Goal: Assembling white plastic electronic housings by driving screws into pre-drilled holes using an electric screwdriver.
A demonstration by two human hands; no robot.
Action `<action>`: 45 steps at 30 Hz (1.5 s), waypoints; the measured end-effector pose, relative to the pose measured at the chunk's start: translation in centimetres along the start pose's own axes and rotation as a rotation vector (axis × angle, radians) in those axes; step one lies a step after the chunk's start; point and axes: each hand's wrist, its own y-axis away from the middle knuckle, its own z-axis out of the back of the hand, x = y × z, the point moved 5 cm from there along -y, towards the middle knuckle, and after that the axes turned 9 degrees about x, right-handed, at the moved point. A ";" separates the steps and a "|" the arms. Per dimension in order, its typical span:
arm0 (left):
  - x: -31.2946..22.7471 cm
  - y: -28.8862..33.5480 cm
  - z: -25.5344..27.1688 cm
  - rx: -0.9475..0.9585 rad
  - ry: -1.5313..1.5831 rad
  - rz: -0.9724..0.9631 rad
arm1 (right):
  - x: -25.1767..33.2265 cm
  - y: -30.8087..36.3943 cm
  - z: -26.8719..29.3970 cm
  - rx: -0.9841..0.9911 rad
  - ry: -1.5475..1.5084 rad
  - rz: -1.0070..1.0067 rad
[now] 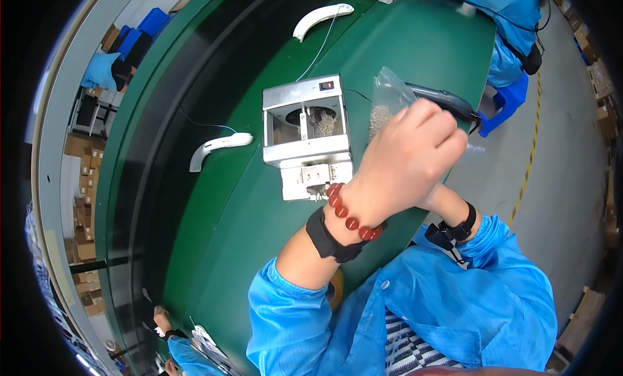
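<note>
My left hand [412, 155], with a red bead bracelet and a black strap at its wrist, is closed on a clear plastic bag [387, 89]. Small metal pieces, apparently screws, lie in the bag. Behind it my right hand [442, 204] is mostly hidden; its fingers do not show, and a black strap circles that wrist. Just left of the bag stands a silver screw feeder [306, 152] with a switch on top. Similar small metal pieces [326, 124] lie in its round dark opening.
White curved plastic parts with thin wires, one far [321, 17] and one left [220, 145], lie on the green conveyor [214, 246]. A long dark object [444, 100] lies beyond the bag. A yellow ring [336, 288] shows beneath my left arm. Co-workers in blue [513, 25] are nearby.
</note>
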 end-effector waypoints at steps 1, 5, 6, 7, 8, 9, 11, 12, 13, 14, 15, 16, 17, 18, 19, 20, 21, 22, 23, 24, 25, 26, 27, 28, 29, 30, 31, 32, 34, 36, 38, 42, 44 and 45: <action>0.3 0.1 -0.3 0.052 0.009 0.004 | -0.1 -0.3 -0.1 0.000 0.038 -0.003; 0.4 0.9 -1.2 0.137 -0.022 -0.004 | -0.5 -1.8 0.1 0.019 0.184 0.006; 0.5 1.4 -1.4 0.154 -0.021 0.025 | -0.8 -2.3 -0.1 0.021 0.218 0.013; 0.6 1.8 -1.8 0.174 -0.013 0.049 | -1.0 -2.5 0.0 0.020 0.260 0.017; -0.5 2.9 -1.3 0.196 -0.005 0.061 | -0.9 -1.7 -1.4 0.005 0.299 0.027; -1.6 4.0 -0.7 0.250 0.011 0.070 | -1.1 -1.7 -1.5 -0.008 0.323 0.033; -1.4 5.3 -0.9 0.325 0.020 0.123 | -1.2 -2.1 -2.4 0.006 0.397 0.038; -1.2 5.9 -1.0 0.364 0.026 0.147 | -0.9 -2.4 -2.6 0.010 0.437 0.037; -1.2 6.4 -0.9 0.391 0.070 0.193 | 0.5 -2.2 -3.0 0.020 0.406 0.016; -1.1 6.9 -0.6 0.411 0.085 0.222 | 1.3 -2.5 -3.2 0.097 0.638 0.159; -0.9 7.3 -0.3 0.431 0.101 0.251 | 2.1 -2.5 -3.4 0.137 0.859 0.321; -1.1 7.7 0.3 0.454 0.119 0.268 | 2.1 -2.2 -3.7 0.134 0.884 0.284; -1.3 8.2 0.9 0.471 0.152 0.277 | 2.2 -1.7 -4.1 0.133 0.908 0.247; -1.4 8.5 1.5 0.484 0.195 0.261 | 2.4 -1.3 -4.5 0.134 0.933 0.209; -1.1 8.4 1.8 0.489 0.234 0.243 | 2.7 -1.5 -4.5 0.132 0.904 0.185; -0.9 8.3 2.0 0.492 0.273 0.227 | 3.1 -1.6 -4.6 0.132 0.876 0.161; -0.9 8.4 1.8 0.508 0.267 0.238 | 3.3 -1.6 -4.6 0.134 0.848 0.137; -0.9 8.2 1.8 0.522 0.247 0.238 | 3.4 -1.8 -4.7 0.134 0.880 0.152; -1.1 8.1 1.8 0.533 0.227 0.240 | 3.3 -1.8 -4.9 0.137 0.911 0.168; -1.5 7.9 2.0 0.522 0.190 0.250 | 3.1 -1.7 -5.2 0.143 0.941 0.184; -2.2 7.7 2.2 0.511 0.148 0.250 | 3.3 -1.7 -5.4 0.115 0.965 0.195; -3.0 7.5 2.6 0.500 0.105 0.253 | 3.5 -1.7 -5.7 0.090 0.988 0.207; -4.1 7.4 3.4 0.511 0.115 0.269 | 3.7 -1.7 -6.0 0.067 1.008 0.218; -5.1 7.4 4.2 0.517 0.143 0.268 | 3.3 -1.8 -5.9 0.041 1.043 0.212; -6.6 7.5 5.1 0.524 0.170 0.275 | 2.9 -1.8 -5.9 0.021 1.072 0.204; -8.0 8.0 6.0 0.532 0.199 0.281 | 2.9 -1.8 -5.8 -0.001 1.101 0.196; -9.6 8.7 6.9 0.532 0.285 0.270 | 2.9 -2.1 -5.6 -0.003 1.092 0.078; -11.3 9.8 8.1 0.509 0.452 0.301 | 3.4 -1.7 -5.7 0.028 1.078 0.143; -14.4 12.4 10.7 0.474 0.806 0.325 | 4.2 0.1 -4.4 0.064 1.053 0.266; -16.9 15.0 12.8 0.497 1.071 0.203 | 6.2 3.6 -3.0 0.135 1.281 0.108; -20.6 17.5 14.5 0.430 1.180 0.148 | 10.4 7.7 -3.8 0.280 1.318 -0.008; -23.9 19.3 15.7 0.513 1.027 -0.009 | 18.6 14.0 -10.6 1.242 0.461 0.285; -25.0 20.2 16.1 0.469 1.012 -0.086 | 21.7 16.5 -15.6 1.637 0.100 0.379; -25.6 20.3 16.6 0.486 0.949 -0.146 | 22.7 17.7 -17.4 1.774 0.088 0.378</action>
